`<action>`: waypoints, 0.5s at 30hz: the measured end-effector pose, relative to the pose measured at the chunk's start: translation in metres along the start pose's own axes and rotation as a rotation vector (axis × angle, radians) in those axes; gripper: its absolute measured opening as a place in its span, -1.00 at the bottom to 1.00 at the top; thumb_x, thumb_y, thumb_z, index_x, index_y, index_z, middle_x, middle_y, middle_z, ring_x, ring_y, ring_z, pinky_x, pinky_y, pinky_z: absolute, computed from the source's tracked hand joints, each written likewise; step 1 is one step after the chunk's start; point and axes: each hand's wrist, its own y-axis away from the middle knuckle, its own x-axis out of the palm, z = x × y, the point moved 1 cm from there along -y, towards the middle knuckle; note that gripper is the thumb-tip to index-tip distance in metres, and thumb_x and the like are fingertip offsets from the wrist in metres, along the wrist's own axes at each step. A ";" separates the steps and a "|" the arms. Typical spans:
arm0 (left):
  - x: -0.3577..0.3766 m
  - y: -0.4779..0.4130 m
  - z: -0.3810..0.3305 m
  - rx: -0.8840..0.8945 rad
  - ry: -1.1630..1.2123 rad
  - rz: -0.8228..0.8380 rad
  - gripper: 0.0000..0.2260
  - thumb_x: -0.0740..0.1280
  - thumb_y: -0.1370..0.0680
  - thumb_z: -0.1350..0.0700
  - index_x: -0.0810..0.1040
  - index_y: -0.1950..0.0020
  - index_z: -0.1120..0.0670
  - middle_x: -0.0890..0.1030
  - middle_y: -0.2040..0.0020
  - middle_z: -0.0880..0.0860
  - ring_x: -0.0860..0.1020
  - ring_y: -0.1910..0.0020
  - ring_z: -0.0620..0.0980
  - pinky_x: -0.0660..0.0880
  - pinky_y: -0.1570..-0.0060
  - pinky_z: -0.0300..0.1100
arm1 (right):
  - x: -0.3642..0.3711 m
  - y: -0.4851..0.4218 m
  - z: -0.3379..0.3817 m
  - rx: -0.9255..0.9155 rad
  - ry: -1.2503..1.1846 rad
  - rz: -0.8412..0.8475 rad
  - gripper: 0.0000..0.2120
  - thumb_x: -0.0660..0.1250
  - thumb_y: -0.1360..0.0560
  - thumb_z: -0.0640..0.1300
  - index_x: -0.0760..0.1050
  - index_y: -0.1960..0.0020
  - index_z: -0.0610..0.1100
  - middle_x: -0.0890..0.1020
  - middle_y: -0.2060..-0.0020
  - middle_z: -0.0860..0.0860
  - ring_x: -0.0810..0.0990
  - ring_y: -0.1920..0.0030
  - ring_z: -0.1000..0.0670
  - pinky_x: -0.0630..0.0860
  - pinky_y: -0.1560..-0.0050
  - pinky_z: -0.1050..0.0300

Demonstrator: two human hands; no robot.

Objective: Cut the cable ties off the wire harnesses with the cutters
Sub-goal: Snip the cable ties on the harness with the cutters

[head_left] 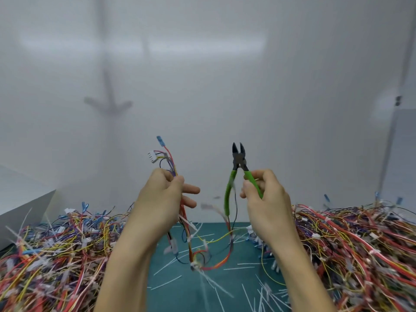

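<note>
My left hand [162, 199] grips a wire harness [168, 158] of red, yellow and purple wires, held upright. Its blue terminal and white connector stick up above my fist. The rest of the harness loops down to the green mat, blurred, with white cable ties [195, 265] on it. My right hand [263, 197] holds the green-handled cutters [238, 161] upright by one handle. Their black jaws are slightly apart and point up, to the right of the harness and clear of it.
A big heap of tied harnesses [51, 251] lies on the left, another heap [360, 244] on the right. Cut white tie pieces [166, 282] litter the green mat [243, 289] between them. A white box edge [24, 199] stands far left, a white wall behind.
</note>
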 end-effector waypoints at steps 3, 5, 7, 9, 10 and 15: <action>0.014 0.002 0.002 0.012 -0.059 0.084 -0.88 0.13 -0.68 0.07 0.33 0.04 0.05 0.71 0.20 -0.10 0.64 0.29 -0.17 0.45 0.35 -0.17 | 0.007 0.003 0.005 0.070 -0.222 0.126 -0.91 0.15 -0.66 -0.13 0.40 -0.06 0.03 0.59 0.29 0.02 0.69 0.09 0.11 0.58 -0.06 0.05; 0.023 0.003 0.005 0.022 -0.158 0.104 -0.86 0.16 -0.66 0.04 0.29 0.08 0.02 0.70 0.22 -0.03 0.56 0.39 -0.30 0.39 0.38 -0.25 | 0.012 0.005 0.010 0.091 -0.351 0.204 -0.90 0.12 -0.67 -0.16 0.38 -0.06 0.00 0.53 0.35 0.01 0.73 0.11 0.04 0.58 -0.08 -0.04; 0.029 0.003 0.006 0.038 -0.203 0.114 -0.85 0.16 -0.66 0.03 0.28 0.08 0.03 0.69 0.19 -0.01 0.52 0.42 -0.38 0.35 0.39 -0.31 | 0.016 0.008 0.014 0.103 -0.451 0.235 -0.89 0.12 -0.66 -0.21 0.37 -0.05 -0.03 0.50 0.37 0.03 0.74 0.17 -0.04 0.62 -0.03 -0.03; 0.030 0.003 0.005 0.049 -0.162 0.085 -0.87 0.18 -0.65 0.04 0.34 0.05 0.05 0.69 0.17 -0.01 0.55 0.41 -0.34 0.46 0.31 -0.20 | 0.017 0.009 0.016 0.062 -0.423 0.202 -0.87 0.14 -0.66 -0.21 0.39 -0.05 -0.01 0.57 0.37 0.08 0.73 0.16 -0.05 0.62 -0.03 -0.04; 0.029 0.003 0.004 0.049 -0.119 0.060 -0.89 0.19 -0.65 0.06 0.37 0.04 0.06 0.69 0.16 -0.01 0.58 0.39 -0.31 0.54 0.25 -0.09 | 0.017 0.009 0.016 0.013 -0.340 0.166 -0.87 0.16 -0.66 -0.18 0.41 -0.05 0.03 0.61 0.32 0.12 0.71 0.14 0.00 0.60 -0.03 -0.04; 0.015 0.003 -0.002 0.047 0.077 0.013 -0.91 0.24 -0.64 0.12 0.49 0.00 0.11 0.72 0.15 -0.10 0.69 0.24 -0.13 0.56 0.26 -0.07 | 0.013 0.009 0.014 -0.105 -0.070 0.019 -0.85 0.17 -0.66 -0.07 0.48 -0.06 0.12 0.59 0.10 0.14 0.54 -0.03 0.06 0.49 0.02 0.04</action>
